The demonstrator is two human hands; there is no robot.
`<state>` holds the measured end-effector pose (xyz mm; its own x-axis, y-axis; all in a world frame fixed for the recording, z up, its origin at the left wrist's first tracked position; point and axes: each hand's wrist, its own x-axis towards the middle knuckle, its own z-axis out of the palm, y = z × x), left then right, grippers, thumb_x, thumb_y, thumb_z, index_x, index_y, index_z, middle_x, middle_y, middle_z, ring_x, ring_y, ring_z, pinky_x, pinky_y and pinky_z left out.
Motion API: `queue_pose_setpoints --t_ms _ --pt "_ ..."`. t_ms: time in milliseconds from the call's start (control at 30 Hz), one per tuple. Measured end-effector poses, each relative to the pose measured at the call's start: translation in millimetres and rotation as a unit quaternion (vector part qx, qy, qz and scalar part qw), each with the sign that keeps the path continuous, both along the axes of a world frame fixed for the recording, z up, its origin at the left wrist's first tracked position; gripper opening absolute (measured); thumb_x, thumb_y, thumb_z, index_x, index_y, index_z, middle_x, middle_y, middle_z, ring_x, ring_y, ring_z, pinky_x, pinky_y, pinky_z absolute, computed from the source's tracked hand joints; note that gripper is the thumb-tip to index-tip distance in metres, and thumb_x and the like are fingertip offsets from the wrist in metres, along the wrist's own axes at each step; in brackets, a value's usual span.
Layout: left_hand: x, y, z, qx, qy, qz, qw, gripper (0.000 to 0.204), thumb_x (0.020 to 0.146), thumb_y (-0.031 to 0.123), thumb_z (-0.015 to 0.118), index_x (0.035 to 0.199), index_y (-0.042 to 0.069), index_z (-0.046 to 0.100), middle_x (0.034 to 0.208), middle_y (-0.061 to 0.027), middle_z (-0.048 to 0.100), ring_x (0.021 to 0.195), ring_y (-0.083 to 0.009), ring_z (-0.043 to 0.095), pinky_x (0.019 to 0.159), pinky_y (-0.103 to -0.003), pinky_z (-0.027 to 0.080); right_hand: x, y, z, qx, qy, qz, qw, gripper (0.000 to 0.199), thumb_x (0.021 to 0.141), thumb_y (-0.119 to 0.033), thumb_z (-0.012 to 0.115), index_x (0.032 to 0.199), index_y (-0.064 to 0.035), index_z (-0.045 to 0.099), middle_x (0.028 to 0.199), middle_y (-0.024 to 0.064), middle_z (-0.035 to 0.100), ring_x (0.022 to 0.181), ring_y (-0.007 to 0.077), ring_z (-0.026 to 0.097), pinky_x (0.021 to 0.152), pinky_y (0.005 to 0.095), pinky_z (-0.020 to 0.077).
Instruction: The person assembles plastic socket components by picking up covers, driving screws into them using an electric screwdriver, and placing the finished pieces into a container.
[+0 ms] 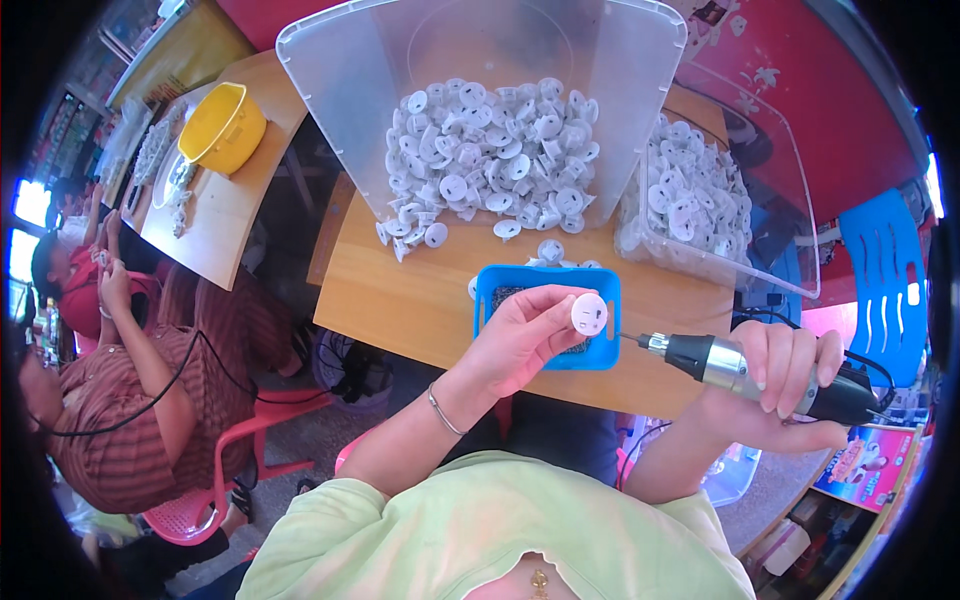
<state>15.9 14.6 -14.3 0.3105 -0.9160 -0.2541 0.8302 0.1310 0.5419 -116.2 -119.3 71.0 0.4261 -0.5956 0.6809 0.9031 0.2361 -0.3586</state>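
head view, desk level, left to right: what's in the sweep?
yellow bowl → tipped clear bin of white discs → left hand holding a white disc → rotary tool in right hand → blue chair

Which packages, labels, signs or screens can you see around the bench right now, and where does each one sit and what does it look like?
Printed poster or package: lower right, beyond the right hand holding the rotary tool; flat rectangle, red and blue with a bright picture.
Red panel with small white stickers: top right, behind the clear bins.
Cardboard box: bottom right on the floor, pale brown, partly hidden.
No screens in view.
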Motion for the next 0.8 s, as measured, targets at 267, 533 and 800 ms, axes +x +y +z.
queue_pose_setpoints --t_ms 267,533,800 --pt "3 -4 -2 0.029 0.021 0.021 0.999 0.018 0.086 0.013 0.049 0.1 0.003 0.053 0.094 -0.0066 0.057 0.085 -0.0128 0.057 0.072 -0.021 0.049 -29 -7 -10 0.043 0.041 -0.036 0.998 0.046 0.073 -0.05 0.058 0.085 -0.0122 0.036 0.06 -0.0024 0.044 0.054 0.0068 0.042 0.057 0.0221 0.0328" --pt "12 -34 20 0.006 -0.026 0.087 0.996 0.017 0.086 0.011 0.047 0.1 0.002 0.05 0.092 -0.0065 0.056 0.085 -0.0122 0.056 0.072 -0.021 0.048 -50 -17 -15 0.064 0.05 -0.083 0.993 0.045 0.076 -0.051 0.054 0.085 -0.0117 0.035 0.06 -0.0024 0.04 0.052 0.0061 0.038 0.056 0.0219 0.0306" --pt "15 -92 79 -0.097 -0.634 0.199 0.741 0.037 0.077 0.012 0.061 0.111 0.003 0.049 0.109 -0.0078 0.051 0.094 -0.0144 0.051 0.081 -0.025 0.041 -47 -11 -10 0.066 0.029 -0.096 0.993 0.042 0.075 -0.042 0.06 0.085 -0.0102 0.033 0.058 -0.0027 0.038 0.051 0.0052 0.039 0.054 0.0194 0.0305"
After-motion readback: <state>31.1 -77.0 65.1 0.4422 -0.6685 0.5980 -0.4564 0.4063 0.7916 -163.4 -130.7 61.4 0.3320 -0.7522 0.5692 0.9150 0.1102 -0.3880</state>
